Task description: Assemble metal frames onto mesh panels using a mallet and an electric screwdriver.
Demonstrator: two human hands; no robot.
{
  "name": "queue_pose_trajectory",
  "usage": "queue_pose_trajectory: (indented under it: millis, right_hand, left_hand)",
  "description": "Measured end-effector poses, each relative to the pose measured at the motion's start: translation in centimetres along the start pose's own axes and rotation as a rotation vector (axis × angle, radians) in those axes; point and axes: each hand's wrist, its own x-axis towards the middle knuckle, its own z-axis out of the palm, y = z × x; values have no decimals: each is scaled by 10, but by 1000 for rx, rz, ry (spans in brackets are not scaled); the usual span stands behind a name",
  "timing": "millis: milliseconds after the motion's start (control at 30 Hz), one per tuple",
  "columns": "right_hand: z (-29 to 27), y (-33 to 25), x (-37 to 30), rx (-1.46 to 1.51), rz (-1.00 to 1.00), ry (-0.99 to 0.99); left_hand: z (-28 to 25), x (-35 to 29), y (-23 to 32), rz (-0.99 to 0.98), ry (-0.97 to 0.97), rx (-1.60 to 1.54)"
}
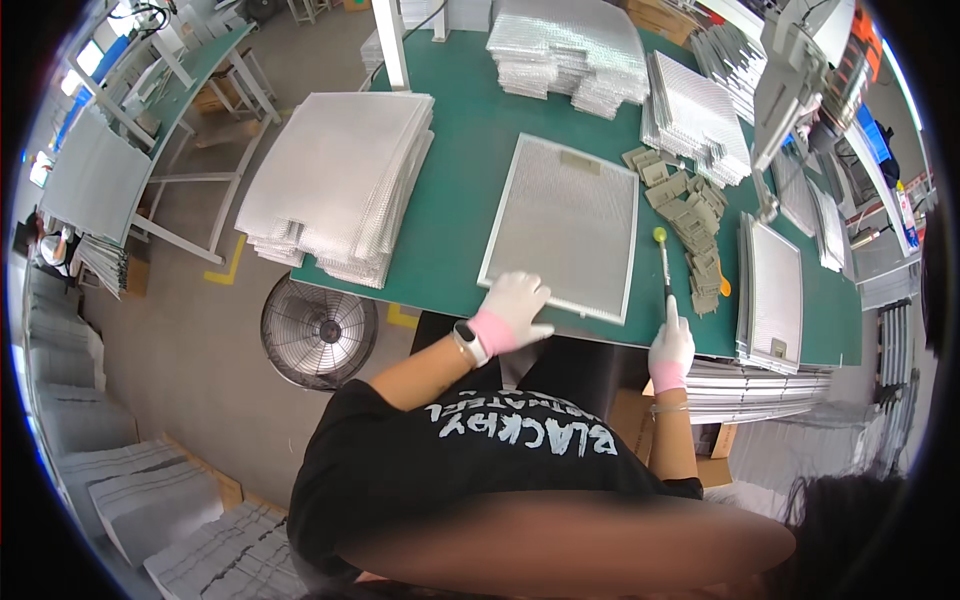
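A framed metal mesh filter panel (565,225) lies flat on the green table, with a small greyish plate (580,163) set near its far edge. My left hand (513,308), in a white glove with a pink cuff, rests on the panel's near left corner, thumb spread and nothing in its grip. To the right of the panel, my gloved right hand (672,350) is closed round the handle of a small mallet (664,262) with a round yellow-green head. The mallet points away from me, between the panel and a pile of loose greyish plastic latch-like plates (692,220).
Mesh sheets are stacked at the left (335,165), and another stack (570,50) stands at the far side. Framed panels (775,290) are piled at the right. An orange-and-grey tool (845,85) hangs at upper right. A floor fan (320,330) stands left of the table (455,130).
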Motion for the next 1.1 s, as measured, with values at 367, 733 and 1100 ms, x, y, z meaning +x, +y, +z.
queue_pose_trajectory:
  millis: [367,733,1100]
  right_hand:
    - [-67,-66,106,462,-531,-306]
    - [-66,106,-4,816,244,272]
    - [8,300,31,699,583,537]
  left_hand:
    - [26,-138,-23,131,-264,162]
    - [-159,-89,-104,-730,255,611]
    - [-174,-95,-137,-996,-34,497]
